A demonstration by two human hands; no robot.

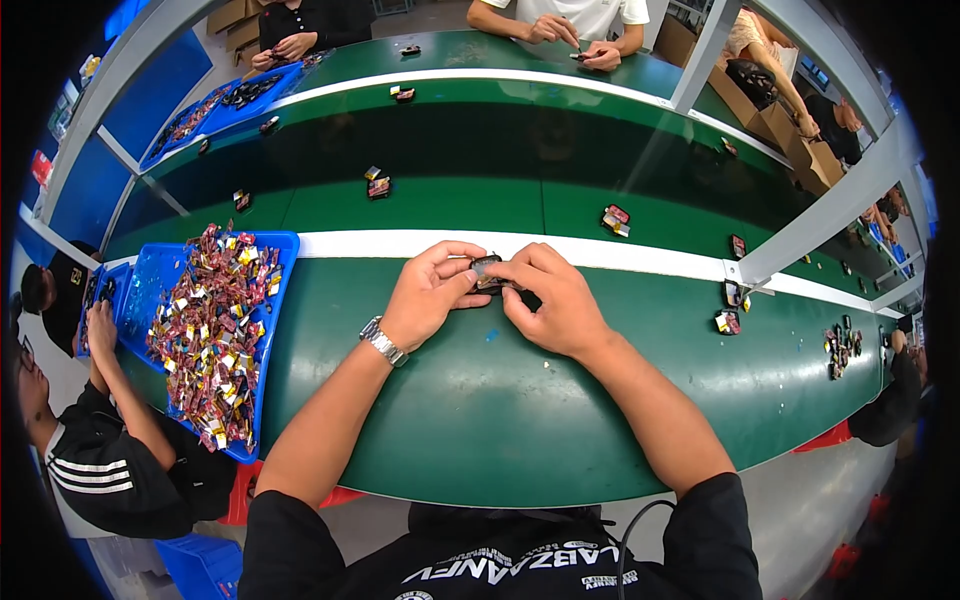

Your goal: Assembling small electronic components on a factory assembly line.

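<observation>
Just above the middle of the green bench, a small black plastic casing (487,268) is held between my two hands. My left hand (425,295), with a metal watch at its wrist, pinches the casing from the left. From the right, the fingers of my right hand (552,298) press on its top and near edge. My fingertips cover much of the casing, so its inside is hard to make out. A tiny blue scrap (491,335) lies on the bench below my hands.
A blue tray (150,268) at left bears a heap of small red-brown circuit boards (215,340) with white and yellow parts. Past a white rail (370,243), casings with boards (616,220) lie on a green belt (480,165). Co-workers sit around; a grey post (830,205) stands right.
</observation>
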